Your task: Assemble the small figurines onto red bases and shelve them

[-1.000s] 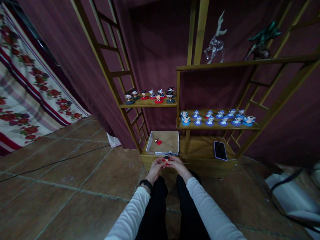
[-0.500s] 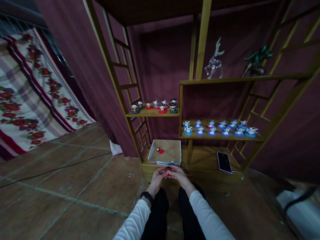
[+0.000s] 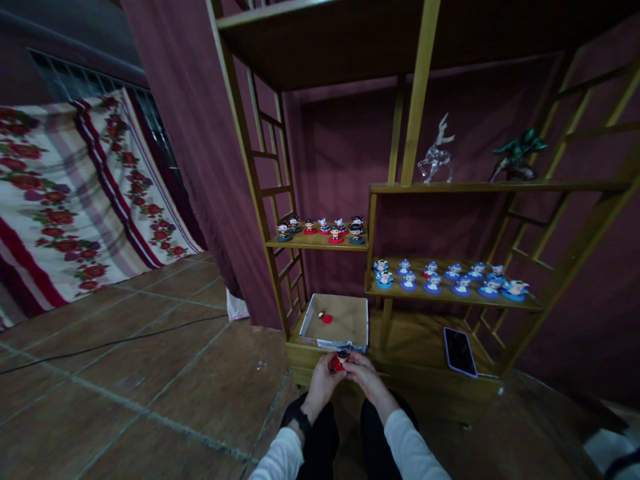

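The left hand (image 3: pixel 325 381) and right hand (image 3: pixel 367 377) close their fingers around one red figurine (image 3: pixel 341 361) before the box (image 3: pixel 352 321); one toy (image 3: pixel 327 319) lies inside it, eight shelved figurines (image 3: pixel 335 235) above.

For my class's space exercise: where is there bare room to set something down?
Bottom shelf, between upright post and phone; cardboard box's right side, beside the red piece. Crowded: left figurine shelf, right figurine shelf.

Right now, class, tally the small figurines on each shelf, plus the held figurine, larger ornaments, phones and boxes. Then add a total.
Small figurines, left shelf: 8
Small figurines, right shelf: 12
Held figurine: 1
Larger ornaments: 2
Phone: 1
Box: 1
Total: 25
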`<act>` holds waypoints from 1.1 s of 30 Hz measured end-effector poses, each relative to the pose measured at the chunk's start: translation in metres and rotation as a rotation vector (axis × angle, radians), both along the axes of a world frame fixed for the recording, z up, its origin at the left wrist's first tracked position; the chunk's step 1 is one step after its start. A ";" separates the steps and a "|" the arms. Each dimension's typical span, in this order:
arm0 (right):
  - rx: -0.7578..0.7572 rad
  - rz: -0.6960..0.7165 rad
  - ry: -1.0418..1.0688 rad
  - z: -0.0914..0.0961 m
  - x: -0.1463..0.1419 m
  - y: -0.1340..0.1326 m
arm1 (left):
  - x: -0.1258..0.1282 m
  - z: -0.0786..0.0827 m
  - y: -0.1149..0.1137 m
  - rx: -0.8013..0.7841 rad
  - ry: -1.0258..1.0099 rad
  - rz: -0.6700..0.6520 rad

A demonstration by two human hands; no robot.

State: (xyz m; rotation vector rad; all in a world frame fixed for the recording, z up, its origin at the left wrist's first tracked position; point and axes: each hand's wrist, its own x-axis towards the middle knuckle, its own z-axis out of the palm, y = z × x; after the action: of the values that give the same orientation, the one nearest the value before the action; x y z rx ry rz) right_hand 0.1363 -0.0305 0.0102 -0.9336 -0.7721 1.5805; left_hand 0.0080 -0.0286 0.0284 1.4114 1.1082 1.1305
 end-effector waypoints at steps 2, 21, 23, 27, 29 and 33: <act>0.005 0.010 0.000 0.004 0.000 -0.002 | 0.000 0.003 -0.002 0.056 0.078 0.021; -0.028 -0.041 0.018 0.013 0.008 -0.007 | -0.024 0.094 0.021 0.142 0.113 0.156; -0.030 -0.030 0.032 0.014 0.008 -0.008 | -0.022 0.092 0.016 0.159 0.188 0.154; -0.001 0.007 0.075 0.015 0.008 -0.012 | -0.015 0.074 0.000 0.242 0.491 0.149; 0.025 0.019 0.078 0.016 0.007 -0.014 | -0.011 0.066 -0.009 0.279 0.649 0.125; 0.069 0.009 0.073 0.016 0.008 -0.015 | -0.004 0.057 -0.020 0.358 0.832 0.050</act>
State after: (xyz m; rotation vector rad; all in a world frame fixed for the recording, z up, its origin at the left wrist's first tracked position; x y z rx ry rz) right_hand 0.1447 -0.0450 0.0265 -0.8190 -0.7761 1.5774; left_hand 0.0039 -0.0489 0.0857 2.2555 1.5554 0.7937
